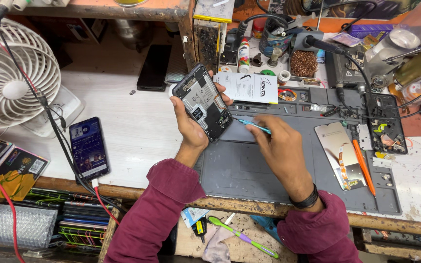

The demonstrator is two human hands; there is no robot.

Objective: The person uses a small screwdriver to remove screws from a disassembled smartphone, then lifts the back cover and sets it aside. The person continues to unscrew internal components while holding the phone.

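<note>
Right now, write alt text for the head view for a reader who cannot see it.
A person's left hand holds an opened phone tilted above a grey mat, while the right hand points a thin blue tool at its lower edge. A white fan, a lit phone and a loose screen lie around.

The near half of the grey repair mat (pixel 239 170) is left bare and can be crossed freely. To its right, passage is blocked by a loose phone screen (pixel 339 153) and an orange screwdriver (pixel 364 165) (lying alongside). Behind the mat, access is crowded by a soldering stand (pixel 304 62), bottles and cables.
</note>
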